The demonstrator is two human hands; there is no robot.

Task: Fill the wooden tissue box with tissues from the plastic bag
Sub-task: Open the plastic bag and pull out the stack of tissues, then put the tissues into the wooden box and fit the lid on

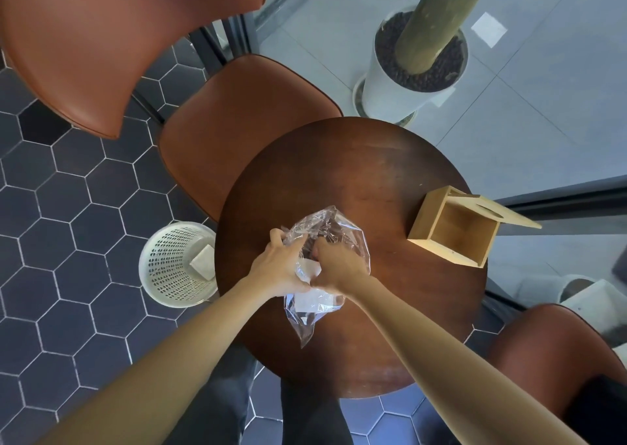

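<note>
A clear plastic bag [334, 234] lies crumpled on the round dark wooden table [356, 180], with white tissues [314, 300] showing through its lower part. My left hand [280, 264] grips the bag's left edge near its mouth. My right hand [337, 268] is closed on the bag's middle, fingers pushed into the plastic. The wooden tissue box [454, 229] lies on its side at the table's right edge, its open cavity facing up and holding nothing, its slotted lid [502, 212] swung out to the right.
A white perforated waste basket [176, 264] with a tissue in it stands on the floor left of the table. Brown chairs [237, 122] surround the table. A white planter [414, 61] stands beyond it by the glass.
</note>
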